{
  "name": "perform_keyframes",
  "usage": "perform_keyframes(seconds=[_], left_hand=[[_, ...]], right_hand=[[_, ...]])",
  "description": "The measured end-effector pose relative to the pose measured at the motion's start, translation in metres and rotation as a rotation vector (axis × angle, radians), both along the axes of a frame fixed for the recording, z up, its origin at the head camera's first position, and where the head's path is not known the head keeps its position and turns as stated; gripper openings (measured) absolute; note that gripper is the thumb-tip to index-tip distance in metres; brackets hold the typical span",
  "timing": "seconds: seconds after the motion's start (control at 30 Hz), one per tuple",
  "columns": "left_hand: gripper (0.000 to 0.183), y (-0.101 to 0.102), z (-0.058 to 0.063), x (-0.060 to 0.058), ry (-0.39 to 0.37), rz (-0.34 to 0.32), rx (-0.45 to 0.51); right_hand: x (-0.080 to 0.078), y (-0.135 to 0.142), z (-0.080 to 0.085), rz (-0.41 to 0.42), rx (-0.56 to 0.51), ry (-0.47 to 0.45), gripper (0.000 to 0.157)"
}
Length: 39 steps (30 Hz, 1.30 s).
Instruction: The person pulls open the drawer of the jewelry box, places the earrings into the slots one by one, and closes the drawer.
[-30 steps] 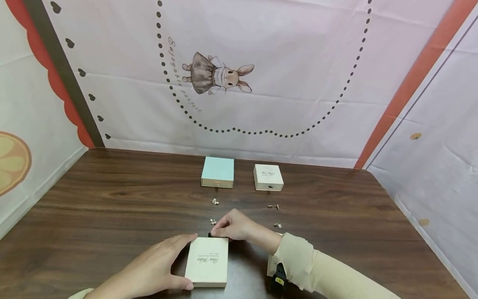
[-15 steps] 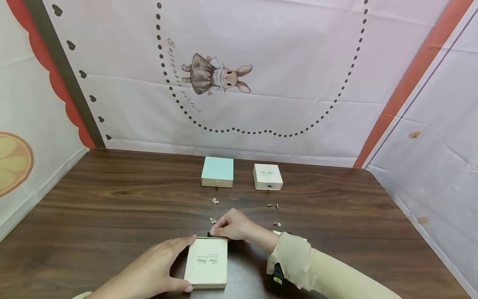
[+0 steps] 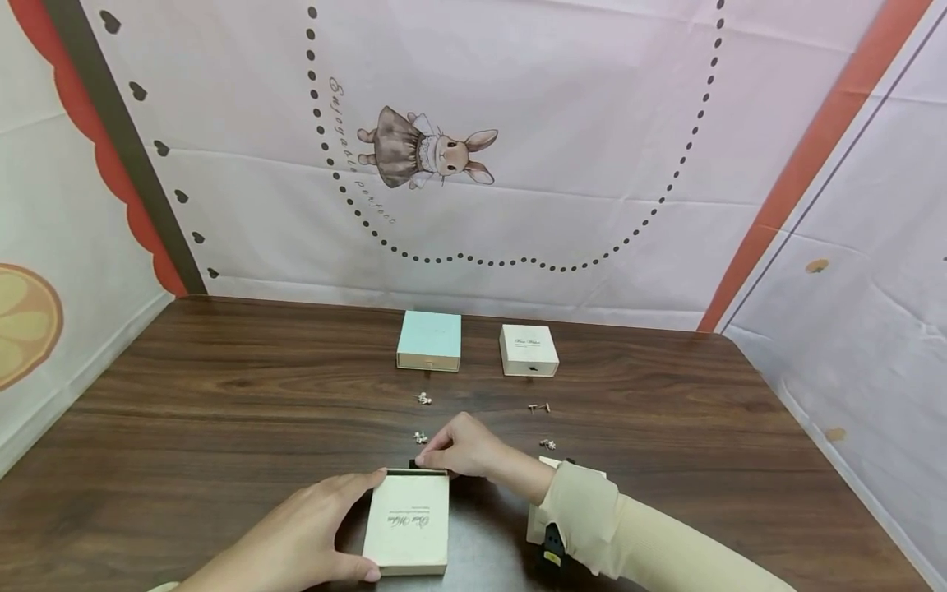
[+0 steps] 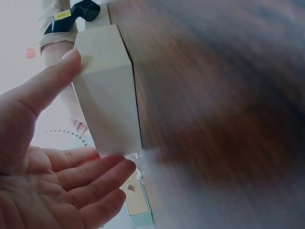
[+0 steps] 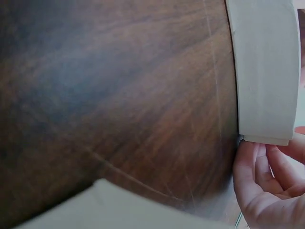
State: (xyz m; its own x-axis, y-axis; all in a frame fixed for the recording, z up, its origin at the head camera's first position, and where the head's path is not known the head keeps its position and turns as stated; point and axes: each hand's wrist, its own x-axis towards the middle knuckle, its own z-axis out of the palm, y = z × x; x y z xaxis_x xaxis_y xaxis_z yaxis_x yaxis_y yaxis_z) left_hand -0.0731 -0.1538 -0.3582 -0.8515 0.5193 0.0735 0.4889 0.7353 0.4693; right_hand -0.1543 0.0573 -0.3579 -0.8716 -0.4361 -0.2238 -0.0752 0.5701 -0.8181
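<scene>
A cream drawer-style gift box [image 3: 407,526] with dark lettering lies at the table's near edge. My left hand [image 3: 311,522] holds it from the left, thumb at its near corner and index finger at its far corner; the left wrist view shows the other fingers [image 4: 102,183] extended beside its end. At the far end my right hand [image 3: 462,448] pinches the black pull tab [image 3: 413,464], mostly covered by fingertips. A narrow dark gap shows between sleeve and drawer front. In the right wrist view, the drawer's edge [image 5: 267,140] sticks out slightly near the curled fingers.
Beyond the hands lie small pairs of earrings, two at left [image 3: 424,399] and two at right [image 3: 547,444]. Behind them stand a light-blue box [image 3: 429,333] and a white box [image 3: 528,349]. Another pale box [image 3: 536,528] is partly hidden under my right forearm.
The drawer has slid slightly out of its sleeve at the far end, opening a dark gap that was not visible a second ago. Both hands keep nearly the same position.
</scene>
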Motion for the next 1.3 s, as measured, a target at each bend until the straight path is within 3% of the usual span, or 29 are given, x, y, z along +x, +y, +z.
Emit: perform_keyframes(seconds=[0.3, 0.57, 1.3], left_hand=[[0.089, 0.002, 0.002, 0.0, -0.018, 0.003, -0.005], [0.088, 0.003, 0.001, 0.001, -0.023, -0.006, 0.004], [0.088, 0.002, 0.002, -0.001, -0.009, -0.006, 0.016]], right_hand=[[0.0, 0.013, 0.005, -0.004, -0.054, -0.146, 0.016], [0.0, 0.011, 0.004, -0.006, -0.081, -0.189, 0.016], [-0.004, -0.001, 0.003, 0.0, 0.017, -0.063, 0.007]])
